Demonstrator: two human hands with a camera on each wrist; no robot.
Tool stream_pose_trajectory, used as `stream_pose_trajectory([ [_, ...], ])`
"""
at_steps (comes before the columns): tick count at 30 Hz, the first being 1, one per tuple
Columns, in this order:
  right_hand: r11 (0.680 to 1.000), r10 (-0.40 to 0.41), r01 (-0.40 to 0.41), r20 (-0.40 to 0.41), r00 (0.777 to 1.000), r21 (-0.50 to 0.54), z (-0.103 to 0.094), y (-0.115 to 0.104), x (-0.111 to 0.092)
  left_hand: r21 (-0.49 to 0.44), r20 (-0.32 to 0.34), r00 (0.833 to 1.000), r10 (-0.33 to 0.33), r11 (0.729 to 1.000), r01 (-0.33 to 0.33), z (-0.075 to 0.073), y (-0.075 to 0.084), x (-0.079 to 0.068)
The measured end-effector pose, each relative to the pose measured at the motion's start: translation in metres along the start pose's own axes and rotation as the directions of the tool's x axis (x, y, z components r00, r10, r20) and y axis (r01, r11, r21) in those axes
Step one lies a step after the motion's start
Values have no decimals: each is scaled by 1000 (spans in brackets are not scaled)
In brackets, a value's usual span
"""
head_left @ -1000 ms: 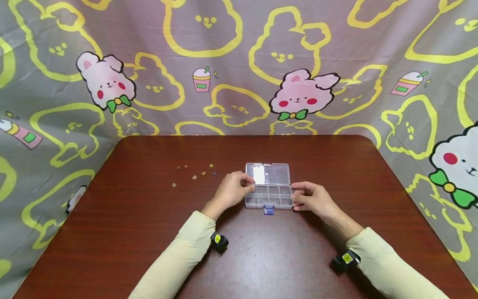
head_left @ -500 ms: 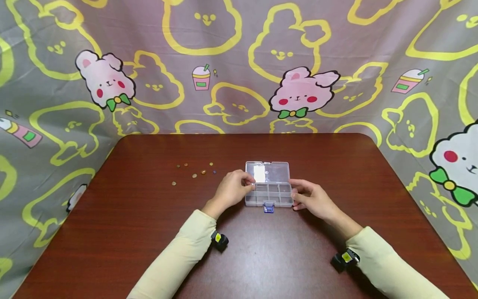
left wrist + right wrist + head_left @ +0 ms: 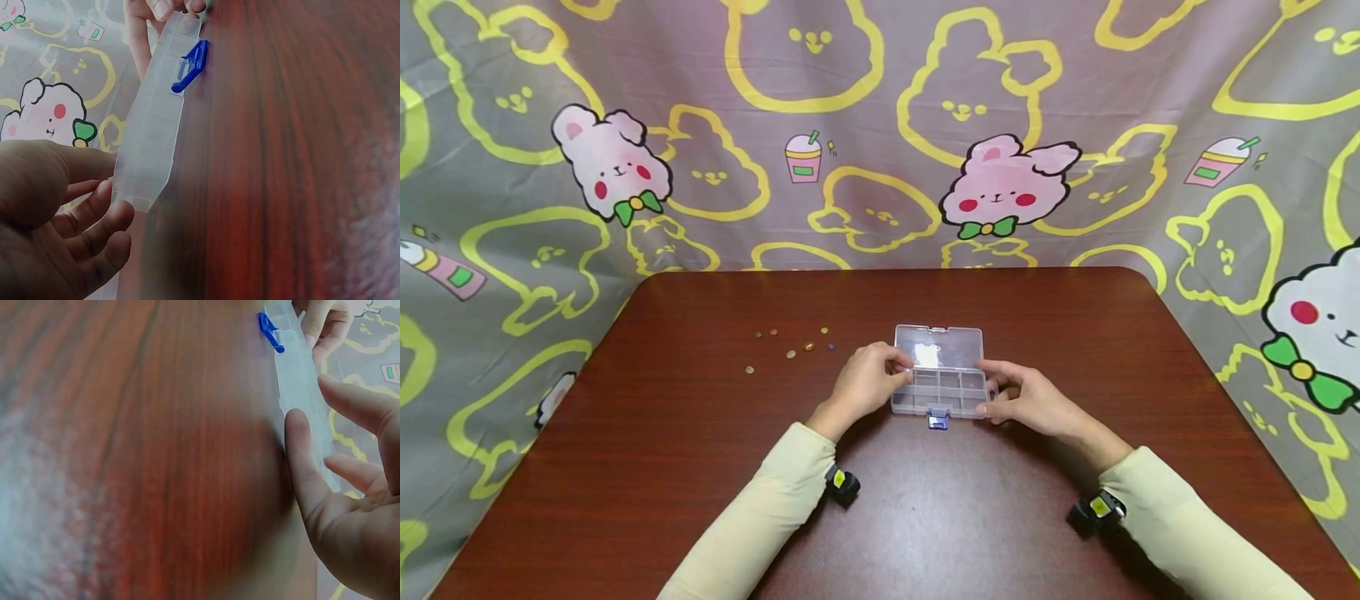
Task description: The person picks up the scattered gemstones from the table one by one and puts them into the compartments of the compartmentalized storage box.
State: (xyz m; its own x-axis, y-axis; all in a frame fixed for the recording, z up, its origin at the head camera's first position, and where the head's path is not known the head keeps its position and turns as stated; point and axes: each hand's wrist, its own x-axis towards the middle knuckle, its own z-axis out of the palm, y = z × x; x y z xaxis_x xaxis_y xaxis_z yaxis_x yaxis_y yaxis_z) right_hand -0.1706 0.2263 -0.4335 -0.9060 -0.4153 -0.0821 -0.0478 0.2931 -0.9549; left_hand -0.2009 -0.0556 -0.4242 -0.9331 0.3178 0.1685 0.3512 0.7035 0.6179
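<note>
A clear plastic compartment box (image 3: 951, 391) stands on the table with its hinged lid (image 3: 958, 346) tilted back. Its blue latch (image 3: 937, 419) hangs down at the front. The left hand (image 3: 867, 379) holds the box's left end, thumb over the near rim, and the left wrist view shows its lower fingers curled at that end wall. At the opposite end, the right hand (image 3: 1030, 402) grips the box, thumb at the front corner and index finger near the hinge. No contents show in the compartments.
Several small roundish pieces (image 3: 808, 346), mostly brown and gold with one blue, lie scattered on the dark red wooden table (image 3: 700, 467) left of the box. A patterned curtain (image 3: 880, 125) surrounds the back and sides.
The right thumb has slid toward the front corner, and the box has shifted very slightly left at its front. The left hand keeps its place.
</note>
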Motion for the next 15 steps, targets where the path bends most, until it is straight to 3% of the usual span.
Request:
stream_pose_trajectory([
  [15,998,-11,15,67,998,-60,-8,3,10,-47,-17,1000,23,999,-24,0,-2,0],
])
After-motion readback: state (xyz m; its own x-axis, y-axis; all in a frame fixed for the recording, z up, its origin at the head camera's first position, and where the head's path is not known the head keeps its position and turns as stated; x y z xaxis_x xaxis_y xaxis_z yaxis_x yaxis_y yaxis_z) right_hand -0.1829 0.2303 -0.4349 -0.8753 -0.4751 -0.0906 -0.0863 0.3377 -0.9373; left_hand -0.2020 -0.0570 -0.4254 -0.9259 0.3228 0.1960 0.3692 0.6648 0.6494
